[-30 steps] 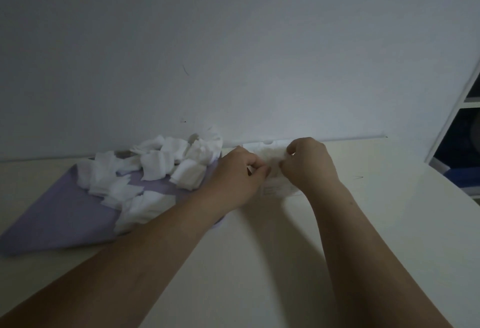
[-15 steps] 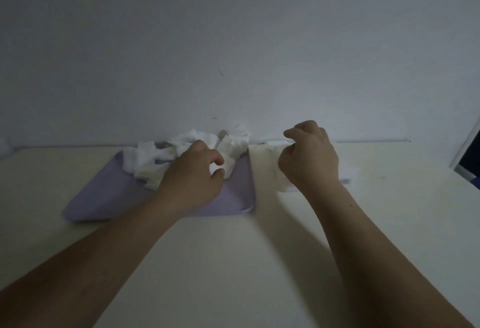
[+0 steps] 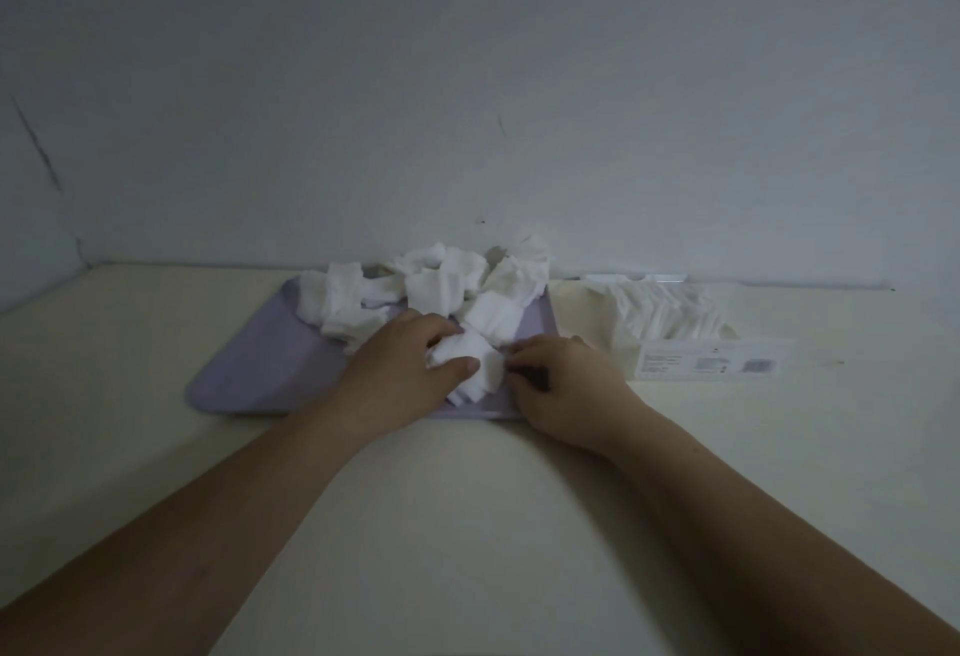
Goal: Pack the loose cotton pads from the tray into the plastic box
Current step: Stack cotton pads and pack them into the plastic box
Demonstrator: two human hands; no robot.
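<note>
My right hand (image 3: 566, 385) came from box (image 3: 711, 361) to tray (image 3: 249, 374), fingers curled beside the pads (image 3: 467, 359), grip unclear; left hand (image 3: 405, 369) clutches those pads above the tray, and that loose bunch could shed some en route.

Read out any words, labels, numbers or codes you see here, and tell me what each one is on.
Label on the box front: lines of small print, too blurred to read.
Same label: two dark square codes, too blurred to make out.
Tray, pads, table, wall: no text visible.
</note>
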